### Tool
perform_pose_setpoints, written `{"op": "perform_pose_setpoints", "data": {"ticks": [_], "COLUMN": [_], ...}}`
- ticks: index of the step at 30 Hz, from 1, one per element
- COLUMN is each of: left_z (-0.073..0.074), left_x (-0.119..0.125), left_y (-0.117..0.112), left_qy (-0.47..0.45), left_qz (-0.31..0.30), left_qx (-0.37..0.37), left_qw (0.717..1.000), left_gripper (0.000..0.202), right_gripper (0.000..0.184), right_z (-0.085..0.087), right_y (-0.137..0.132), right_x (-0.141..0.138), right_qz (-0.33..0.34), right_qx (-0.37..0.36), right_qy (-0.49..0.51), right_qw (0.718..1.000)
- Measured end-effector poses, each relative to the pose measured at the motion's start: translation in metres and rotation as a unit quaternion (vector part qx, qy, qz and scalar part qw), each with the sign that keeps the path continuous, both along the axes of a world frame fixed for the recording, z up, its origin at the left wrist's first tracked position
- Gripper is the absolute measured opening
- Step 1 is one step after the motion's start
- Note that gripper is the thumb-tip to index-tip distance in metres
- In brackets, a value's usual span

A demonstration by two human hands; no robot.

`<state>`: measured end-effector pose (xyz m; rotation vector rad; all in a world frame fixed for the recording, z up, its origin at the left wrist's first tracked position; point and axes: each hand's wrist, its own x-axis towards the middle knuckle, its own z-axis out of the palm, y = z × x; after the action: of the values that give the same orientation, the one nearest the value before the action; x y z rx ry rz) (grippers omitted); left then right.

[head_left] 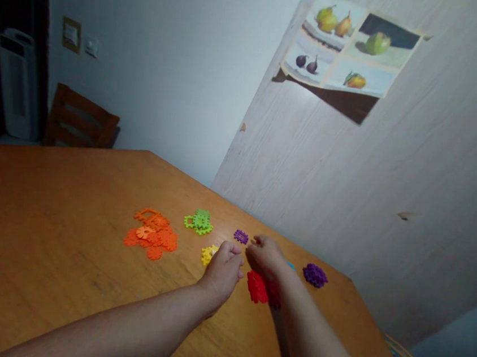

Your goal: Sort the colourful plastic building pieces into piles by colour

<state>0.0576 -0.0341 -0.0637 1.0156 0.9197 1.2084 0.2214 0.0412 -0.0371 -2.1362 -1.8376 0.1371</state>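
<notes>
My left hand (pixel 225 269) is closed above the middle of the table, its fingers curled; what they hold, if anything, is hidden. Just behind it lies a small pile of yellow plastic interlocking pieces (pixel 207 255), partly covered by the hand. My right hand (pixel 267 255) reaches low over the table with its fingers partly spread. A purple rectangular frame piece (pixel 241 236) with notched edges lies just beyond its fingertips, apart from them. Red pieces (pixel 256 287) lie under my right wrist, and a bit of a blue piece (pixel 291 266) shows behind it.
Orange pieces (pixel 153 235) form a wide heap on the left, with green pieces (pixel 200 221) stacked farther back. A purple pile (pixel 316 275) sits near the right end of the wooden table (pixel 65 240). A wall runs along the back edge; a chair (pixel 80 119) stands beyond.
</notes>
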Motion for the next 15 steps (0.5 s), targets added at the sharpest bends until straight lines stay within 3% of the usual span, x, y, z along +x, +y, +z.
{"op": "perform_pose_setpoints", "data": {"ticks": [7, 15], "left_z": [0.004, 0.006], "left_x": [0.0, -0.002], "left_y": [-0.002, -0.003], "left_qy": [-0.028, -0.016], "left_qz": [0.0, 0.004], "left_qx": [0.003, 0.006], "left_qw": [1.0, 1.0], "left_gripper": [0.017, 0.02], "right_gripper": [0.067, 0.046], "right_z": [0.003, 0.008], "right_y": [0.027, 0.02], "right_x": [-0.041, -0.035], "right_qz": [-0.05, -0.057], "right_qx": [-0.047, -0.082], "right_qy": [-0.05, -0.041], "right_qw": [0.996, 0.994]}}
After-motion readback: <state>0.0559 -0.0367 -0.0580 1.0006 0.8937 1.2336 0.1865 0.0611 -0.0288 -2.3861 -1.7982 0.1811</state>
